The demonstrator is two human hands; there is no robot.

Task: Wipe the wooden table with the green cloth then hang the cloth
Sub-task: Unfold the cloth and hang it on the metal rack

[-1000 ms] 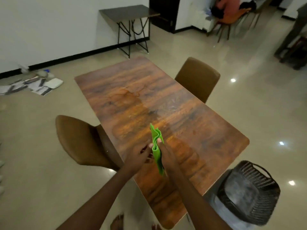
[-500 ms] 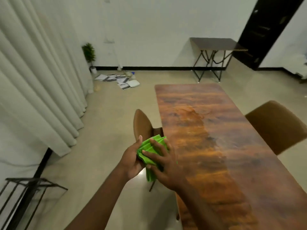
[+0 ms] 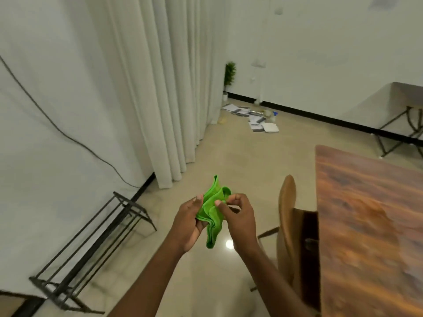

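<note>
1. Presently, the green cloth (image 3: 211,212) is grasped, bunched, by the left hand (image 3: 188,223) and pinched by the right hand (image 3: 238,217).
2. It is held above the floor, left of the wooden table (image 3: 368,225).

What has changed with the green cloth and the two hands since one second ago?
The folded green cloth moved off the brown wooden table, leftward, over the floor, toward the black metal rack. Unchanged: left hand and right hand both hold it.
</note>
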